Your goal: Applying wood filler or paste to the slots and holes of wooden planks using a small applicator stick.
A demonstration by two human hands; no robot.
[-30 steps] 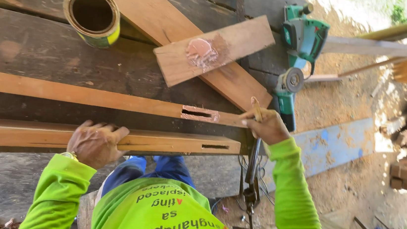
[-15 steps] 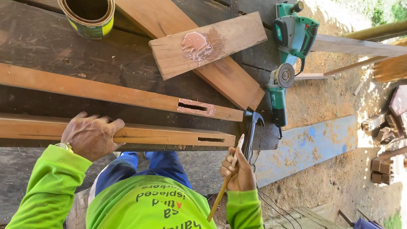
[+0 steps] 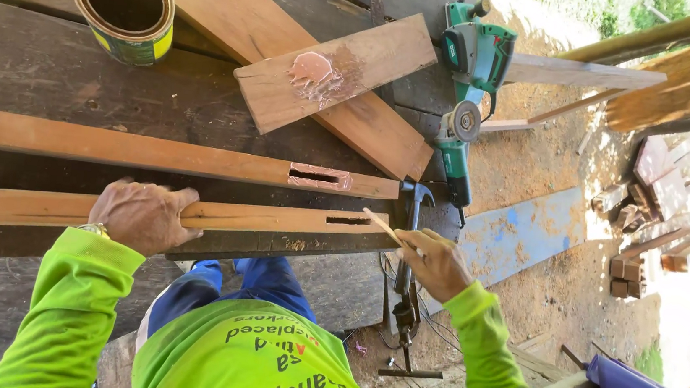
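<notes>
Two long wooden rails lie across a dark workbench [image 3: 53, 73]. Each has a rectangular slot near its right end. My left hand [image 3: 143, 215] presses down on the near rail [image 3: 258, 219]. My right hand [image 3: 437, 264] holds a thin wooden stick [image 3: 384, 226], whose tip points toward the slot [image 3: 348, 220] in the near rail. The far rail [image 3: 138, 150] has pinkish paste around its slot [image 3: 317, 177]. A short board [image 3: 340, 71] smeared with the same pink paste rests on a wider plank behind.
An open round tin [image 3: 123, 5] stands at the back left. A green power planer [image 3: 476, 55] and an angle grinder [image 3: 457, 146] lie at the bench's right end, a hammer [image 3: 413, 205] beside them. Sandy ground, planks and cables lie to the right.
My right hand left the far rail, dropped to my side, then rose with the thin stick to the near rail's slot. My left hand stayed on the near rail.
</notes>
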